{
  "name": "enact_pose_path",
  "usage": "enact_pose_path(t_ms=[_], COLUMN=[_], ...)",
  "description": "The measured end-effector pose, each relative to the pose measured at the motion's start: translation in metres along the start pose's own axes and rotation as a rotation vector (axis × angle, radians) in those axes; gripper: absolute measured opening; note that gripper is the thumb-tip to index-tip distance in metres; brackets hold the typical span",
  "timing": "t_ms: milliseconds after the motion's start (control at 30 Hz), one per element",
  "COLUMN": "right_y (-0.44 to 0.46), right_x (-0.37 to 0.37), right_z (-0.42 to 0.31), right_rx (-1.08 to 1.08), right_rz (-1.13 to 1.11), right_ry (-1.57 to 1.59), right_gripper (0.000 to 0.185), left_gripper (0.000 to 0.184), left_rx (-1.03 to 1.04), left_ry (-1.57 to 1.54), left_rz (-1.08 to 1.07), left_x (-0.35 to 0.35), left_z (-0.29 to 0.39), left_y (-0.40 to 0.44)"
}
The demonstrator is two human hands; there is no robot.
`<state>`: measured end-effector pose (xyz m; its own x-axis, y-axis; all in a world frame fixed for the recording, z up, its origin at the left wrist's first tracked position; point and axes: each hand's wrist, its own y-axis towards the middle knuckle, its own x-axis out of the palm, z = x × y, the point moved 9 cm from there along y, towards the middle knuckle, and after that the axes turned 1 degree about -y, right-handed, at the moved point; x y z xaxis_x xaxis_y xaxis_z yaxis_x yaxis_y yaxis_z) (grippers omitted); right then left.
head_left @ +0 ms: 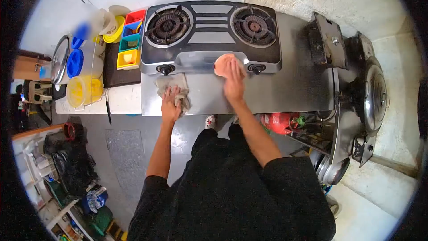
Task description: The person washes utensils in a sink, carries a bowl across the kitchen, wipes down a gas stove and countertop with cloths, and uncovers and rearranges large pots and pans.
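Observation:
My left hand [171, 102] presses on a crumpled greyish cloth [174, 82] lying at the front edge of the steel counter [200, 91], below the stove's left knob. The fingers look spread over the cloth's lower part. My right hand [234, 80] holds a round pinkish-orange cloth or pad [224, 64] flat against the front of the two-burner stove [210, 53], between its knobs and nearer the right knob [257, 68]. Its fingers lie over the pad, which hides part of the stove's front panel. Both burners are bare, with no pots on them.
Coloured spice bins [129, 58] and lidded containers [80, 91] stand left of the stove. A knife [108, 107] juts over the left counter edge. Metal boxes [329, 40] and a large lidded pot [376, 94] are at the right. A red gas cylinder [278, 123] is below the counter.

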<state>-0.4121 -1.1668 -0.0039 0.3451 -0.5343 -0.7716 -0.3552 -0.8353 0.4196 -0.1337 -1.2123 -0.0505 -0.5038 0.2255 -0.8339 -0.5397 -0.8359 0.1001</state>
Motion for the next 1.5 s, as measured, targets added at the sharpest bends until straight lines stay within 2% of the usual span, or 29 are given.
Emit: enact_pose_path(t_ms=[67, 100, 233, 333, 367, 400, 467, 500, 533, 600, 667, 733, 767, 867, 900, 933, 1000, 1033, 1067, 1133, 1300, 1367, 1400, 1467, 1500], right_y=[0.008, 0.022, 0.016, 0.005, 0.005, 0.003, -0.002, -0.005, -0.011, -0.012, -0.011, -0.008, -0.008, -0.017, -0.011, -0.01, 0.004, 0.012, 0.015, 0.019, 0.018, 0.014, 0.014, 0.003, 0.007], right_x=[-0.004, -0.029, -0.014, -0.008, -0.009, -0.003, 0.007, 0.023, 0.025, 0.039, 0.022, 0.0, 0.008, 0.058, 0.053, 0.046, 0.02, 0.0, -0.001, -0.011, 0.045, 0.066, 0.059, 0.05, 0.023], right_z=[0.028, 0.021, 0.01, 0.017, 0.036, 0.032, 0.031, 0.012, 0.01, 0.001, 0.027, 0.042, 0.037, -0.015, -0.034, -0.033, -0.026, -0.016, -0.002, 0.028, -0.034, -0.07, -0.063, -0.026, -0.011], right_rx=[0.057, 0.223, 0.245, 0.268, 0.393, 0.415, 0.523, 0.373, 0.395, 0.453, 0.497, 0.456, 0.59, 0.542, 0.379, 0.386, 0.359, 0.339, 0.332, 0.489, 0.413, 0.244, 0.244, 0.382, 0.497], right_rz=[-0.024, -0.043, 0.028, 0.006, -0.023, -0.042, 0.098, 0.15, 0.141, -0.139, -0.179, 0.007, -0.019, -0.15, -0.054, -0.054, -0.148, -0.05, -0.06, 0.098, 0.169, -0.038, -0.027, -0.291, -0.188], right_ry=[-0.159, -0.177, -0.35, -0.183, -0.082, -0.079, -0.022, 0.001, 0.002, 0.062, 0.013, -0.054, 0.048, 0.156, 0.054, 0.052, -0.2, -0.204, -0.198, -0.146, 0.109, 0.048, 0.044, -0.043, 0.224], right_gripper=[0.063, 0.062, 0.06, 0.06, 0.061, 0.061, 0.065, 0.067, 0.067, 0.062, 0.059, 0.059, 0.064, 0.073, 0.08, 0.08, 0.076, 0.073, 0.073, 0.077, 0.075, 0.067, 0.067, 0.067, 0.065], left_gripper=[0.053, 0.054, 0.062, 0.067, 0.068, 0.069, 0.071, 0.072, 0.072, 0.073, 0.073, 0.073, 0.072, 0.07, 0.07, 0.069, 0.069, 0.07, 0.07, 0.07, 0.071, 0.071, 0.071, 0.071, 0.07], left_rx=[0.012, -0.025, -0.006, -0.009, -0.024, -0.039, -0.056, -0.066, -0.071, -0.056, -0.064, -0.063, -0.037, -0.033, -0.036, -0.04, -0.014, 0.004, -0.009, -0.019, -0.048, -0.04, -0.03, -0.02, 0.011], left_ry=[-0.027, 0.03, 0.151, 0.195, 0.196, 0.196, 0.205, 0.205, 0.206, 0.208, 0.198, 0.2, 0.203, 0.201, 0.215, 0.228, 0.216, 0.207, 0.211, 0.21, 0.217, 0.215, 0.212, 0.202, 0.185], left_rz=[0.021, 0.055, 0.158, 0.144, 0.128, 0.116, 0.091, 0.088, 0.081, 0.058, 0.081, 0.082, 0.1, 0.093, 0.093, 0.093, 0.107, 0.127, 0.128, 0.113, 0.103, 0.11, 0.114, 0.129, 0.155], left_x=[-0.006, -0.009, -0.013, -0.006, -0.007, -0.008, -0.003, -0.003, -0.002, 0.003, 0.002, 0.002, 0.001, 0.001, 0.001, 0.001, 0.0, -0.002, -0.003, -0.001, 0.0, -0.001, -0.001, 0.0, -0.002], left_z=[-0.018, -0.026, -0.015, -0.018, -0.018, -0.017, -0.02, -0.021, -0.024, -0.027, -0.027, -0.027, -0.027, -0.026, -0.026, -0.026, -0.024, -0.022, -0.024, -0.026, -0.025, -0.025, -0.025, -0.028, -0.025], left_y=[0.022, 0.027, 0.04, 0.047, 0.047, 0.048, 0.05, 0.05, 0.049, 0.047, 0.048, 0.049, 0.05, 0.047, 0.047, 0.047, 0.047, 0.046, 0.045, 0.047, 0.049, 0.047, 0.049, 0.045, 0.045])
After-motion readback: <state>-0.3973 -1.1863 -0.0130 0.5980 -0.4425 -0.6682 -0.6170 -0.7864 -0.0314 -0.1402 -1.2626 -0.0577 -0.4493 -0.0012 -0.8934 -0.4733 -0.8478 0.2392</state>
